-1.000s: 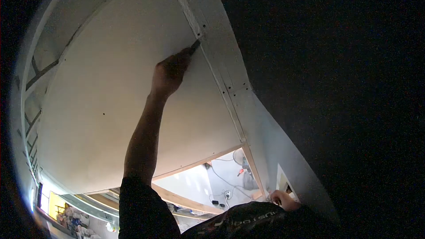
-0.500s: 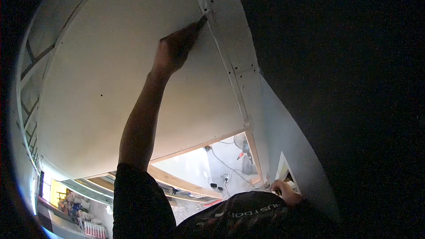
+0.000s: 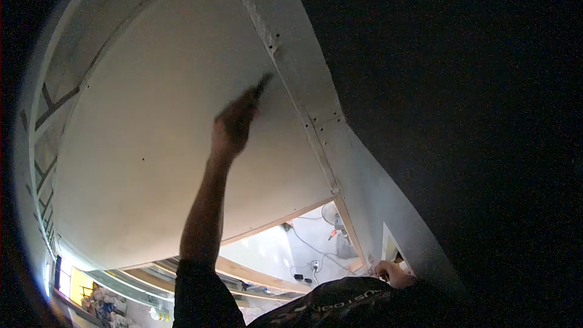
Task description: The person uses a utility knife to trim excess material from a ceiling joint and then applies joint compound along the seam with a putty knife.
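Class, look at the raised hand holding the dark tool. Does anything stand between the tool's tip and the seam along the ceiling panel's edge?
Nothing visible does. The left hand holds the tool with its tip a little short of the seam; only bare panel lies between them. The hand is blurred.

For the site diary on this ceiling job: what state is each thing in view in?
left hand: raised, grip shut on the dark slim tool
dark slim tool: tip up, close to the ceiling panel, blurred
right hand: low at the wall opening, grip unclear
ceiling panel: in place overhead, bare
wall opening: uncovered
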{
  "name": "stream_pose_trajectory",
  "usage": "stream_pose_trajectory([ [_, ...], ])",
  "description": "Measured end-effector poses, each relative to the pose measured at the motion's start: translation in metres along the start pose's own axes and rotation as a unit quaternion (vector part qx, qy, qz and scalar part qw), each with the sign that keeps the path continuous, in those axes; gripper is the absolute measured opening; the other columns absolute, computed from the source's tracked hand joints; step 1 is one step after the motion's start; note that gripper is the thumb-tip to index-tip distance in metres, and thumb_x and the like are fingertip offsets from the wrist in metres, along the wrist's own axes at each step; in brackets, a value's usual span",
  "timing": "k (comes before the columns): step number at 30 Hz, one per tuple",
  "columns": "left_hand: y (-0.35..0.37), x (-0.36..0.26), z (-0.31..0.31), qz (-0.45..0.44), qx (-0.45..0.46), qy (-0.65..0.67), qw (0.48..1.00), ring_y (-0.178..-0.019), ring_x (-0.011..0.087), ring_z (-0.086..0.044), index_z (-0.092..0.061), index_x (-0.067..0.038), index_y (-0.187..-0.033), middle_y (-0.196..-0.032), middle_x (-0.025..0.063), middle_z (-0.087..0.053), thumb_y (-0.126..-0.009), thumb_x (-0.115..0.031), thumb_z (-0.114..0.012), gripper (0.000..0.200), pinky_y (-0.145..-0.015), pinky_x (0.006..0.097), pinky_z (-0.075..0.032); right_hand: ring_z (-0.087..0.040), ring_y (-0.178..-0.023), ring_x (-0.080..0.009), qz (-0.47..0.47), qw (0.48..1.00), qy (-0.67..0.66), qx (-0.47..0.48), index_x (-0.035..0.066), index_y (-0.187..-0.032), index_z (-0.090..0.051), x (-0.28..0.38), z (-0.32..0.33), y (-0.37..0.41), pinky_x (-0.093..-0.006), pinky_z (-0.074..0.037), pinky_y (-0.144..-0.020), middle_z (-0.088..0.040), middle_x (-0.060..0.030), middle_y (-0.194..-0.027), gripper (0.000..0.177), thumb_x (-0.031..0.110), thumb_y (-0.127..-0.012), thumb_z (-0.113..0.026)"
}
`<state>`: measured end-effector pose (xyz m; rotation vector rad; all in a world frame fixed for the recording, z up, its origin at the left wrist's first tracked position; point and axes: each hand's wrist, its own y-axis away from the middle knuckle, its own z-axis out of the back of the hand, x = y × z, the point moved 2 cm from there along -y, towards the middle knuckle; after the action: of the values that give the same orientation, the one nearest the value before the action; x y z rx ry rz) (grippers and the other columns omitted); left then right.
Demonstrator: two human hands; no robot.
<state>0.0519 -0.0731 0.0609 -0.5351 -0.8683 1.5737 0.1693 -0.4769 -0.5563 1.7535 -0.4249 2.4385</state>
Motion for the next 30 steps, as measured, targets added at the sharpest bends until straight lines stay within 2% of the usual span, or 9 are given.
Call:
stream_pose_trajectory([
  [5, -0.073, -0.013, 0.039, -0.033, -0.019, 0.016, 0.999, -0.112, 0.0318, -0.070, -0.062, -0.013, -0.137, -0.130, 0.0132, -0.069, -0.104, -0.019, -0.056, 0.034, -0.096, 0.0415, -0.055, -0.058, -0.084, -0.0147, -0.018, 0.999, 0.037, -0.026, 0.010, -0.105, -0.058, 0.080, 0.017, 0.003, -0.0310, -0.046, -0.073, -0.059, -0.0052, -0.098, 0.055, 0.034, -0.070, -0.092],
  [10, -0.088, -0.019, 0.029, -0.066, 0.022, -0.010, 0.998, -0.114, 0.0314, -0.069, -0.063, -0.014, -0.135, -0.131, 0.0110, -0.069, -0.104, -0.018, -0.056, 0.033, -0.098, 0.0421, -0.055, -0.053, -0.076, -0.0141, -0.054, 0.997, 0.005, -0.056, 0.009, -0.108, -0.056, 0.065, 0.007, 0.004, -0.0289, -0.044, -0.069, -0.057, -0.0037, -0.093, 0.062, 0.034, -0.065, -0.093],
  [13, -0.085, -0.033, 0.029, -0.047, 0.027, 0.044, 0.998, -0.117, 0.0315, -0.068, -0.063, -0.017, -0.136, -0.132, 0.0103, -0.068, -0.104, -0.016, -0.055, 0.033, -0.098, 0.0413, -0.056, -0.050, -0.071, -0.0139, -0.115, 0.985, -0.094, -0.088, 0.010, -0.106, -0.056, 0.031, -0.006, 0.006, -0.0274, -0.043, -0.065, -0.056, -0.0035, -0.088, 0.050, 0.035, -0.075, -0.086],
  [16, -0.083, -0.025, 0.038, 0.020, -0.012, 0.009, 1.000, -0.118, 0.0308, -0.067, -0.062, -0.021, -0.139, -0.133, 0.0092, -0.068, -0.105, -0.014, -0.053, 0.036, -0.098, 0.0404, -0.057, -0.051, -0.070, -0.0148, 0.010, 0.990, 0.067, -0.121, 0.008, -0.102, -0.059, 0.040, 0.002, 0.007, -0.0279, -0.043, -0.063, -0.054, -0.0036, -0.083, 0.031, 0.029, -0.086, -0.075],
  [18, -0.080, -0.034, 0.042, -0.071, -0.005, -0.032, 0.997, -0.117, 0.0296, -0.068, -0.062, -0.023, -0.140, -0.134, 0.0089, -0.067, -0.105, -0.013, -0.053, 0.037, -0.096, 0.0401, -0.058, -0.055, -0.068, -0.0164, -0.016, 0.991, -0.002, -0.134, 0.006, -0.099, -0.063, 0.042, 0.002, 0.006, -0.0300, -0.046, -0.062, -0.058, -0.0061, -0.080, 0.024, 0.027, -0.091, -0.068],
  [21, -0.074, -0.033, 0.042, -0.049, 0.038, -0.026, 0.998, -0.116, 0.0302, -0.068, -0.062, -0.023, -0.138, -0.135, 0.0092, -0.066, -0.104, -0.016, -0.054, 0.036, -0.096, 0.0419, -0.058, -0.067, -0.086, -0.0213, 0.033, 0.975, 0.072, -0.209, 0.010, -0.105, -0.064, 0.162, 0.021, 0.005, -0.0337, -0.054, -0.078, -0.070, -0.0092, -0.104, 0.016, 0.010, -0.090, -0.069],
  [26, -0.028, -0.003, -0.001, -0.136, 0.182, -0.082, 0.970, -0.112, 0.0324, -0.069, -0.065, -0.024, -0.135, -0.133, 0.0091, -0.067, -0.104, -0.024, -0.057, 0.032, -0.096, 0.0422, -0.057, -0.066, -0.083, -0.0211, -0.003, 0.975, 0.100, -0.201, 0.010, -0.102, -0.063, 0.152, 0.021, 0.004, -0.0323, -0.052, -0.075, -0.068, -0.0092, -0.096, 0.011, 0.011, -0.091, -0.064],
  [28, -0.013, -0.008, -0.004, -0.085, 0.167, -0.025, 0.982, -0.108, 0.0313, -0.070, -0.067, -0.022, -0.132, -0.124, 0.0100, -0.071, -0.102, -0.023, -0.061, 0.031, -0.093, 0.0432, -0.057, -0.064, -0.081, -0.0211, 0.041, 0.969, 0.144, -0.195, 0.009, -0.101, -0.063, 0.121, 0.023, -0.002, -0.0318, -0.051, -0.074, -0.067, -0.0093, -0.092, 0.010, 0.011, -0.091, -0.062],
  [30, -0.023, -0.009, 0.007, -0.090, 0.084, -0.024, 0.992, -0.105, 0.0299, -0.071, -0.067, -0.016, -0.131, -0.122, 0.0115, -0.072, -0.102, -0.021, -0.062, 0.030, -0.091, 0.0430, -0.058, -0.062, -0.081, -0.0192, 0.007, 0.995, 0.078, -0.063, 0.008, -0.101, -0.062, 0.065, 0.016, -0.006, -0.0322, -0.050, -0.073, -0.063, -0.0072, -0.093, 0.031, 0.021, -0.079, -0.081],
])
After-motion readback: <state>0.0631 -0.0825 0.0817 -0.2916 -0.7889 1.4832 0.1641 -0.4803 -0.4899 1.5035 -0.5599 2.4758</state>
